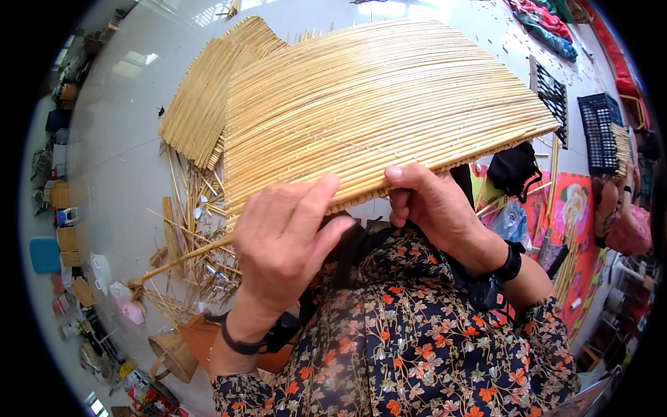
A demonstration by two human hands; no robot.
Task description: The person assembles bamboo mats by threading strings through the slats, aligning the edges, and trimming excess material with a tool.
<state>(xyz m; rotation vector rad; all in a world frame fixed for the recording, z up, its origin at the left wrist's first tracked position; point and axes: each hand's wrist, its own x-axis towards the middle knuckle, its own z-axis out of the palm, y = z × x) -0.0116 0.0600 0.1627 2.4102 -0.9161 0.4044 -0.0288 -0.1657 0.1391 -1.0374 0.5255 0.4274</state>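
Our right hand (436, 210) pinches the straw mat (389, 97) at its near edge; left hand (278, 240) curls alongside, hold unclear. We see a second mat (196, 101) beyond the grip, leftward.

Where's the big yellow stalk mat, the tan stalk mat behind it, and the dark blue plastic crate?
Big yellow stalk mat (389, 90), head view: middle of its ribbed face.
Tan stalk mat (198, 101) behind it, head view: its uncovered left part.
Dark blue plastic crate (597, 132), head view: its latticed part.
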